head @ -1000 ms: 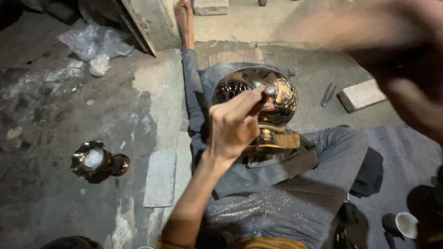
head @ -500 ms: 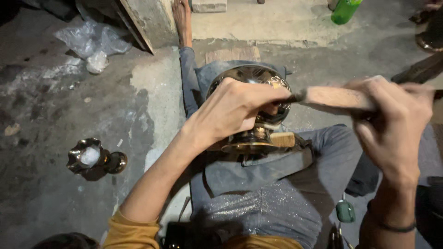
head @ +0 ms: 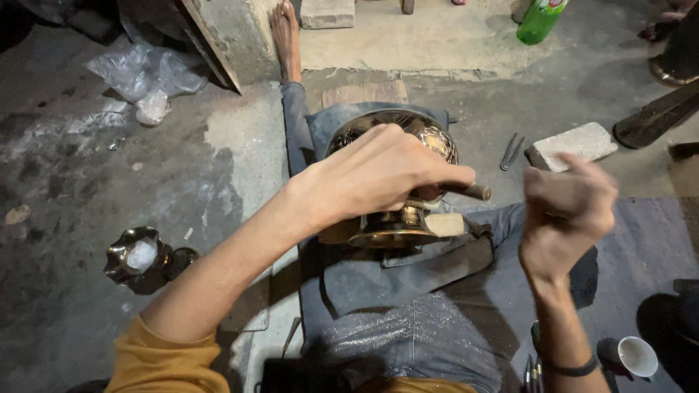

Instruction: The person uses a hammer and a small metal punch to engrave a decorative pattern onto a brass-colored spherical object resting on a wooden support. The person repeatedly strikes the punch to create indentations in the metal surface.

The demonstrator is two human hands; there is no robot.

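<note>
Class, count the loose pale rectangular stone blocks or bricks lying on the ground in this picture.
2. One pale rectangular stone block lies on the grey floor right of the shiny engraved brass vessel; another pale block sits at the top edge, partly cropped. More may lie out of view.

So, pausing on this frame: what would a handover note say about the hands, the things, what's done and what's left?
Left hand: closed on a rod-like punch, tip against the brass vessel on the lap.
Right hand: raised in a loose fist; whether it holds anything cannot be told.
Nearby: grey block, thin metal tool, small dark vessel on the floor, white cup.
Done: vessel surface already shows pattern.
Left: cannot judge how much remains.
</note>
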